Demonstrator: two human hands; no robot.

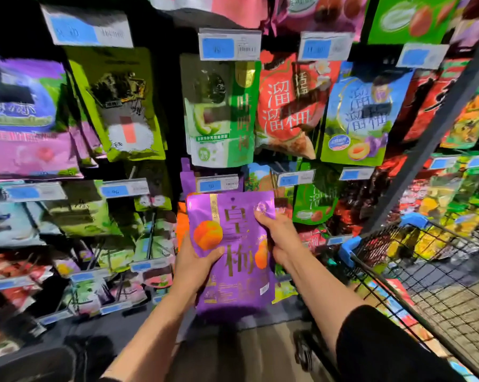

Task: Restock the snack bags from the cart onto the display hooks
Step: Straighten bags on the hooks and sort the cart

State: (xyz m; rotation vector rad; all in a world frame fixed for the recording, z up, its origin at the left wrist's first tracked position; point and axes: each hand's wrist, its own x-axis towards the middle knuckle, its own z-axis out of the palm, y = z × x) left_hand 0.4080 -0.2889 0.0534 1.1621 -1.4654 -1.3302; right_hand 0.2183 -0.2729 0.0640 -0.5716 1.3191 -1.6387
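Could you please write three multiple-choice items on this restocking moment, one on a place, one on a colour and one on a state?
1. Where is the cart?
A. To the person's right
B. To the person's left
C. Behind the hanging bags

2. What colour is the snack bag held in the hands?
A. Red
B. Purple
C. Blue

3. How is the snack bag held?
A. By the left hand alone
B. By the right hand alone
C. By both hands

Answers:
1 A, the wire basket with blue corners stands at the right of the view.
2 B, its face is purple with orange fruit and gold lettering.
3 C, the left hand grips its left edge, the right hand pinches its upper right corner.
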